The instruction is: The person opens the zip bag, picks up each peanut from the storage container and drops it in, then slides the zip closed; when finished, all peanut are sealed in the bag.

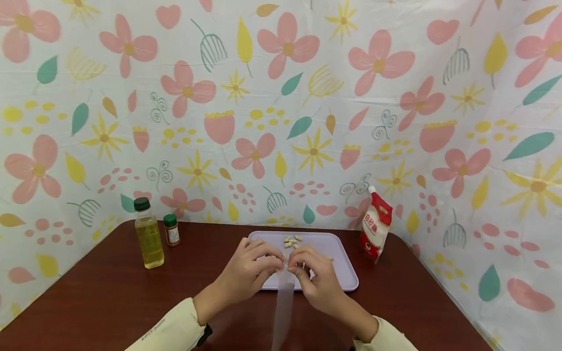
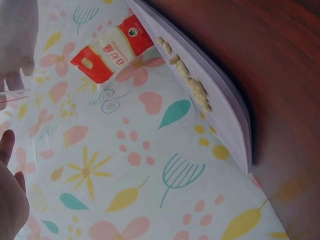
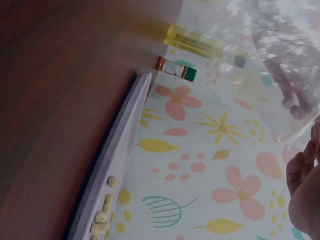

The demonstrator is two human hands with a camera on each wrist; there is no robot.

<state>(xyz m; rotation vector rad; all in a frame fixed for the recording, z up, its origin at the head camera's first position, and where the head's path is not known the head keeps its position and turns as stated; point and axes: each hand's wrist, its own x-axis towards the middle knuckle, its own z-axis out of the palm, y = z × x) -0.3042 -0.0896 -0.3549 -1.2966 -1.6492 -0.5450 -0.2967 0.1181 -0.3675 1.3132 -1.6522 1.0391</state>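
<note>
A clear plastic bag (image 1: 284, 307) hangs down between the two hands, over the near edge of the tray. The left hand (image 1: 252, 265) pinches its top edge between thumb and fingers. Close beside it, the right hand (image 1: 318, 278) pinches the same edge, fingertips nearly meeting the left ones. A thin red line runs along the bag's edge in the left wrist view. In the right wrist view the crinkled film spreads at upper right, with the left hand's fingers showing through. Beyond the hands, several unshelled peanuts (image 1: 290, 241) lie on a pale purple tray (image 1: 347, 273).
A bottle of yellow oil (image 1: 149, 239) and a small green-capped seasoning jar (image 1: 171, 230) stand at the left of the dark wooden table (image 1: 101, 292). A red and white sugar pouch (image 1: 376, 224) stands right of the tray. Flower-patterned sheeting (image 1: 263, 122) encloses the table's back and sides.
</note>
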